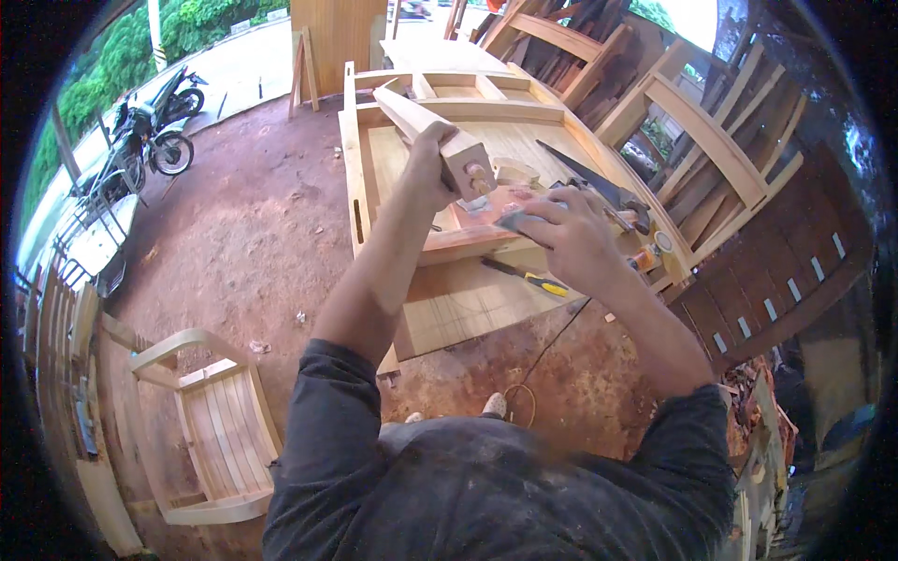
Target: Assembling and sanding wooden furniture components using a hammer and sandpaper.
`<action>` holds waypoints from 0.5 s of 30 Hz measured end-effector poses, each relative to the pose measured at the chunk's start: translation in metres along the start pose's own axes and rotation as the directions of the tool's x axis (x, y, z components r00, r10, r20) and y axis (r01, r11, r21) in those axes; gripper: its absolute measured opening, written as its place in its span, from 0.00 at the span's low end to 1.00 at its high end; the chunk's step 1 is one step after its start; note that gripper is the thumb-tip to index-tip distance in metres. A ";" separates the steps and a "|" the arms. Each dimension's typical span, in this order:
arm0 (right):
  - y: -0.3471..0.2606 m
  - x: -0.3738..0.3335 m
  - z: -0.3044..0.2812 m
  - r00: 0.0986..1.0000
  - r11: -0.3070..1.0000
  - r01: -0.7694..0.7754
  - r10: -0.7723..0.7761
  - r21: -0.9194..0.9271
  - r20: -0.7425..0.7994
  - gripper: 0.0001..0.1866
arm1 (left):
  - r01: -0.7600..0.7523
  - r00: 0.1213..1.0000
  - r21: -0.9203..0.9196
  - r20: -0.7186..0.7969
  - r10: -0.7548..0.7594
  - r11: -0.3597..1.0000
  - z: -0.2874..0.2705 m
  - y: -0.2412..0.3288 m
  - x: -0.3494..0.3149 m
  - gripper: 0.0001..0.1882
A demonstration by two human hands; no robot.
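Note:
My left hand (432, 170) is wrapped round a pale wooden post (409, 114), which is tilted so that its square end faces me. Reddish-brown patches mark that end. Close by on the right, my right hand (582, 241) is closed on a small flat grey-green piece (513, 221), whose exact kind I cannot make out. The piece is just below the post's end. Under both hands lies a large wooden frame with panels (383, 140). A yellow-and-black utility knife (528, 277) rests on the board nearer me.
A hand saw (582, 174) lies on the frame beside loose tools and a small orange-and-white container (645, 257). A cable (552, 341) hangs to the floor. A wooden chair (220, 430) stands at left. Wooden frames (706, 140) lean at right; motorbikes (154, 140) stand far left.

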State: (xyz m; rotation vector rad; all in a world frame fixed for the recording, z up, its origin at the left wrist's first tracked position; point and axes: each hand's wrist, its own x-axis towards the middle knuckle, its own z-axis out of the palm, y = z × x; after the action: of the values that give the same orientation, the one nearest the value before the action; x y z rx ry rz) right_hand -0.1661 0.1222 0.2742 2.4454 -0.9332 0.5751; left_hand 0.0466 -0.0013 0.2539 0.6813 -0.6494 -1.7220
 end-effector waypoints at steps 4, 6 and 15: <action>-0.007 -0.008 0.010 0.967 0.952 -0.154 0.200 0.263 -0.156 0.18 | -0.036 0.999 -0.050 0.012 0.037 0.998 0.006 0.000 0.002 0.21; -0.013 -0.011 0.020 0.953 0.947 -0.124 0.197 0.296 -0.230 0.18 | -0.059 0.998 -0.051 0.028 0.061 0.997 0.009 0.000 0.003 0.21; -0.032 -0.001 0.052 0.897 0.958 -0.233 0.277 0.164 -0.345 0.23 | -0.026 0.990 -0.099 0.135 0.039 0.995 0.022 -0.007 0.015 0.18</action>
State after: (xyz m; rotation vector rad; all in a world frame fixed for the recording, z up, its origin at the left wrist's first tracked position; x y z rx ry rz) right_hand -0.1333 0.1156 0.2234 2.2131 -1.0910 1.1652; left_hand 0.0224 -0.0120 0.2620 0.4855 -0.6636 -1.7687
